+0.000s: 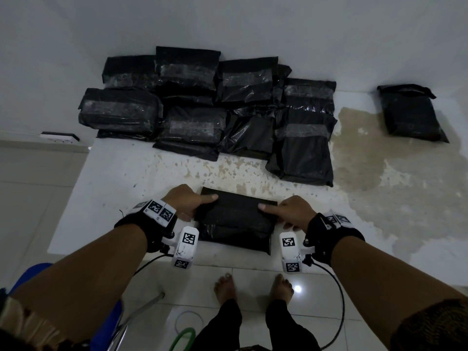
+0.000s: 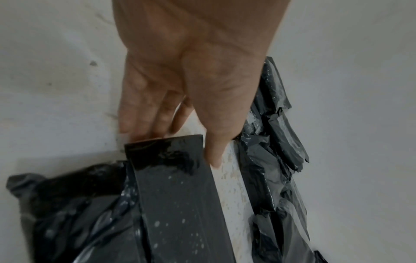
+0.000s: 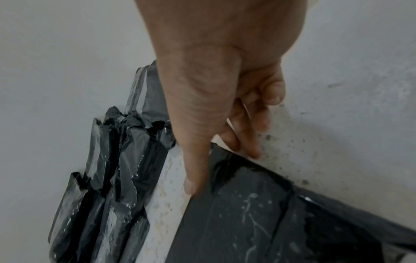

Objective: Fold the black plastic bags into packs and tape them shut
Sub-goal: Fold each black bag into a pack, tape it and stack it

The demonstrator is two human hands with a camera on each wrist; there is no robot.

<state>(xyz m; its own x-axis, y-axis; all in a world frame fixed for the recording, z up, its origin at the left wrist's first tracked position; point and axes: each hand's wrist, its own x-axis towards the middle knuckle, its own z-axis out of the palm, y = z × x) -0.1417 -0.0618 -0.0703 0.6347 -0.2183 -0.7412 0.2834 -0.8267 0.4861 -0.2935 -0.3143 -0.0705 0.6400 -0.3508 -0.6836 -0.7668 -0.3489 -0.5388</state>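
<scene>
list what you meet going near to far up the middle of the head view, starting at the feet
Bare feet → floor tiles → black bag being folded, held between left hand and right hand → stained tabletop → pile of taped packs → white wall.

the folded bag (image 1: 235, 219) is black with pale specks, the piled packs (image 1: 202, 105) black under cloudy clear tape. the white slab (image 1: 121, 178) is mottled tan; wrist tags (image 1: 159, 210) are black-and-white checks; the hose (image 1: 181, 338) looks green.

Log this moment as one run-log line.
left hand: holds flap end | right hand: holds other end | folded black plastic pack: untaped
</scene>
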